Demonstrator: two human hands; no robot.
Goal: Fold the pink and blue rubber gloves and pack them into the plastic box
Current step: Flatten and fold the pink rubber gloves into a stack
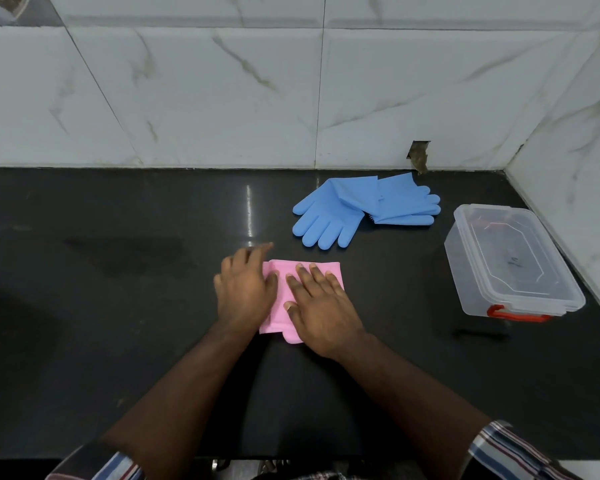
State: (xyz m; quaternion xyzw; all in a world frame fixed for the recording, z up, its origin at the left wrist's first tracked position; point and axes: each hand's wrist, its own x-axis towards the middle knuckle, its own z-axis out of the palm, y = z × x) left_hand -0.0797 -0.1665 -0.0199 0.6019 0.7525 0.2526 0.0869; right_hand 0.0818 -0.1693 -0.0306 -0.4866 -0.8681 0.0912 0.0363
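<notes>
- Left hand (245, 292) and right hand (321, 315) lie flat and spread on the pink gloves (281, 315), gripping nothing; judged to be pressing the fold flat.
- Pink bundle sits mid-counter (118, 323) towards the front edge, long axis front to back.
- Blue gloves (357, 209) lie unfolded near the back edge, long axis running left to right.
- Plastic box (510, 263), lid on, stands at the right edge.

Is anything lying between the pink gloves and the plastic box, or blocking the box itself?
The counter between the pink gloves and the box is bare; the blue gloves lie farther back, off that line. The box's lid appears to be on, so that would block packing.
</notes>
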